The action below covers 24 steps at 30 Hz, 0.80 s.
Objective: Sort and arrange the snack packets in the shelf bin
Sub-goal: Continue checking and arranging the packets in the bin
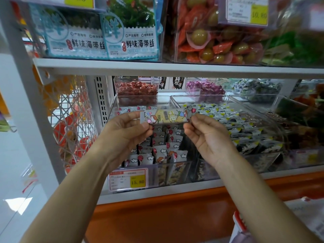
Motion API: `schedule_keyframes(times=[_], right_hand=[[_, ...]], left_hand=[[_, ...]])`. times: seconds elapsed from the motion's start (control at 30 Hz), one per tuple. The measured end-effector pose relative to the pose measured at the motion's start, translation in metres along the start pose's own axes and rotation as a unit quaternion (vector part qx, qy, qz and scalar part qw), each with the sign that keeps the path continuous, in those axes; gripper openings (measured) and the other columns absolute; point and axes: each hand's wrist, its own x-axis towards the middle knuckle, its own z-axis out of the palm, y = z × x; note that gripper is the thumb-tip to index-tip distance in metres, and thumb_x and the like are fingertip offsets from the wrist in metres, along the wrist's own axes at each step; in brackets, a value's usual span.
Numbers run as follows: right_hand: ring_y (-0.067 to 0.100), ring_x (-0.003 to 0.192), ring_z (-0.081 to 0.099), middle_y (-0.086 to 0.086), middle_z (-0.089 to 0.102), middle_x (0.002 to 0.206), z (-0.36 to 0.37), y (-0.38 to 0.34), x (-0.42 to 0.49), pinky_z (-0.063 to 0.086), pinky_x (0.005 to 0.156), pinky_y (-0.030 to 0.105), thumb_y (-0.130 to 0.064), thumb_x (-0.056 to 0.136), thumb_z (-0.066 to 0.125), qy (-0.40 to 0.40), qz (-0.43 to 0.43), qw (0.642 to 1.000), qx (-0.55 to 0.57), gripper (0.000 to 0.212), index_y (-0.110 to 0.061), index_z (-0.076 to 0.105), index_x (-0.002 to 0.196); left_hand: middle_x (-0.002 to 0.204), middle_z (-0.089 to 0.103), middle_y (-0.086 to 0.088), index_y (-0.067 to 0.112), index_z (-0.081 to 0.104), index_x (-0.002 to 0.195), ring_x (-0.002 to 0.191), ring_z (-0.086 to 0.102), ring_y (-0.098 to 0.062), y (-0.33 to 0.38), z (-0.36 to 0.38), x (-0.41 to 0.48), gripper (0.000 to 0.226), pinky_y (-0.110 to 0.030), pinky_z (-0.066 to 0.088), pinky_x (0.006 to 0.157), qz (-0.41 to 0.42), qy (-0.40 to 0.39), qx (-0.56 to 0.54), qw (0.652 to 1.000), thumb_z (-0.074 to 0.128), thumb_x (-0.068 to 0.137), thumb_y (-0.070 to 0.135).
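A long snack packet (166, 116) is held level above the clear shelf bin (175, 168) — left hand (126, 132) and right hand (205, 135) each pinch one end. Below lie matching packets (163, 148); a price tag (129, 178) fronts the bin — darker packets (245, 130) fill the neighbouring bin.

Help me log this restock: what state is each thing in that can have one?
Long snack packet, held level above the bin, pinched at both ends.
Left hand, pinching the packet's left end.
Right hand, pinching its right end.
Clear shelf bin, open-topped, holding white packets standing in rows.
Neighbouring bin, heaped with yellow-cornered packets.
Price tag, on the bin's front.
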Motion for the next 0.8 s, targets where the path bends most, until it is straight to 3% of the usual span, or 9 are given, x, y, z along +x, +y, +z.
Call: schedule_keyframes(times=[0.07, 0.17, 0.27, 0.33, 0.37, 0.43, 0.57, 0.67, 0.8], right_hand=[[0.015, 0.054, 0.066, 0.009, 0.067, 0.068, -0.0011, 0.0009, 0.0003, 0.052, 0.047, 0.02, -0.001, 0.091, 0.051, 0.004, -0.026, 0.999, -0.041, 0.012, -0.002, 0.06, 0.097], [0.014, 0.052, 0.062, 0.009, 0.06, 0.078, -0.0023, 0.002, -0.0009, 0.05, 0.044, 0.023, -0.021, 0.092, 0.054, 0.004, -0.066, 0.991, -0.12, 0.016, -0.008, 0.063, 0.095], [0.013, 0.054, 0.062, 0.005, 0.057, 0.076, -0.0018, 0.0023, -0.003, 0.05, 0.045, 0.022, -0.018, 0.089, 0.059, 0.0, -0.121, 0.969, -0.215, 0.006, -0.015, 0.064, 0.086], [0.015, 0.058, 0.064, 0.007, 0.06, 0.079, -0.0016, 0.0025, -0.0039, 0.054, 0.05, 0.023, -0.011, 0.089, 0.06, -0.016, -0.143, 0.96, -0.241, 0.005, -0.014, 0.063, 0.088], [0.015, 0.059, 0.065, 0.008, 0.062, 0.082, -0.0016, 0.0025, -0.0042, 0.056, 0.054, 0.024, -0.008, 0.089, 0.059, -0.027, -0.147, 0.957, -0.247, 0.006, -0.013, 0.063, 0.089], [0.014, 0.063, 0.067, 0.008, 0.064, 0.088, -0.0015, 0.0029, -0.0046, 0.058, 0.06, 0.026, -0.006, 0.089, 0.058, -0.047, -0.148, 0.951, -0.266, 0.012, -0.015, 0.063, 0.094], [0.011, 0.076, 0.068, 0.002, 0.065, 0.097, 0.0001, 0.0053, -0.0055, 0.059, 0.061, 0.028, -0.007, 0.089, 0.058, -0.075, -0.161, 0.938, -0.297, 0.02, -0.023, 0.067, 0.096], [0.015, 0.074, 0.068, -0.007, 0.069, 0.081, 0.0003, 0.0051, -0.0056, 0.058, 0.056, 0.026, -0.012, 0.086, 0.063, -0.067, -0.173, 0.936, -0.3, 0.014, -0.023, 0.07, 0.087], [0.031, 0.078, 0.066, 0.009, 0.067, 0.08, 0.0013, 0.0047, -0.004, 0.06, 0.059, 0.035, -0.011, 0.085, 0.065, -0.036, -0.177, 0.938, -0.296, 0.011, -0.018, 0.071, 0.078]], left_hand=[[0.08, 0.052, -0.006, -0.003, 0.049, 0.121, 0.064, 0.067, -0.011, -0.0012, -0.0007, -0.0001, 0.055, -0.019, 0.056, 0.064, 0.008, -0.003, 0.039, 0.999, 0.061, 0.068, -0.005], [0.101, 0.061, -0.019, 0.002, 0.054, 0.124, 0.074, 0.068, -0.014, -0.0016, 0.0006, -0.0034, 0.046, -0.017, 0.054, 0.071, 0.044, -0.01, 0.188, 0.981, 0.062, 0.079, -0.007], [0.1, 0.069, -0.005, 0.011, 0.064, 0.112, 0.079, 0.069, -0.013, -0.0034, 0.0018, -0.0055, 0.033, -0.014, 0.053, 0.071, 0.08, -0.019, 0.294, 0.952, 0.063, 0.082, -0.003], [0.099, 0.069, 0.012, 0.014, 0.068, 0.097, 0.083, 0.069, -0.011, -0.0039, 0.0024, -0.006, 0.018, -0.015, 0.053, 0.073, 0.081, -0.017, 0.304, 0.949, 0.067, 0.081, 0.005], [0.101, 0.069, 0.013, 0.015, 0.069, 0.093, 0.084, 0.069, -0.01, -0.0036, 0.0031, -0.0069, 0.012, -0.018, 0.054, 0.076, 0.076, -0.02, 0.291, 0.953, 0.068, 0.081, 0.013], [0.105, 0.069, 0.002, 0.014, 0.069, 0.1, 0.088, 0.069, -0.011, -0.0042, 0.0032, -0.0065, 0.025, -0.024, 0.054, 0.083, 0.072, -0.016, 0.265, 0.961, 0.065, 0.08, 0.027], [0.106, 0.066, -0.005, 0.011, 0.065, 0.114, 0.086, 0.07, -0.01, -0.0053, 0.0026, -0.0046, 0.03, -0.02, 0.054, 0.082, 0.079, 0.007, 0.261, 0.962, 0.062, 0.086, 0.021], [0.102, 0.068, -0.006, 0.013, 0.066, 0.111, 0.084, 0.07, -0.011, -0.0048, 0.0037, -0.005, 0.027, -0.017, 0.053, 0.078, 0.074, 0.006, 0.264, 0.962, 0.064, 0.084, 0.017], [0.106, 0.066, -0.013, 0.021, 0.067, 0.107, 0.09, 0.068, -0.019, -0.0026, 0.0046, -0.0067, 0.026, -0.032, 0.053, 0.09, 0.078, -0.005, 0.302, 0.95, 0.068, 0.081, 0.017]])
